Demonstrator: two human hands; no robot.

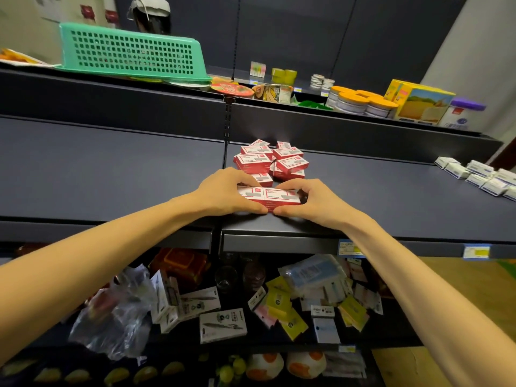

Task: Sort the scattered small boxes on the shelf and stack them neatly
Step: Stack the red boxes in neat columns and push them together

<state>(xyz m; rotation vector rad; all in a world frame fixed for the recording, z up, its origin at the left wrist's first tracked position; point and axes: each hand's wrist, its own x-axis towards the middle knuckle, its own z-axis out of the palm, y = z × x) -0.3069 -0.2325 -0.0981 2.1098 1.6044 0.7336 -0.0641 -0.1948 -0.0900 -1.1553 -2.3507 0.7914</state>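
Two small red-and-white boxes (268,196) lie side by side near the front edge of the dark blue shelf (391,196). My left hand (223,192) wraps their left end and my right hand (312,202) wraps their right end, thumbs meeting at the front. Just behind them, a loose heap of several more red boxes (272,160) lies scattered at odd angles. One further red box (264,180) sits flat between the heap and my hands.
Several white-and-blue small boxes (480,177) lie scattered at the shelf's far right. A green plastic basket (128,53) sits upturned on the shelf above, with jars and cartons to its right. The lower shelf holds packaged goods and plastic bags.
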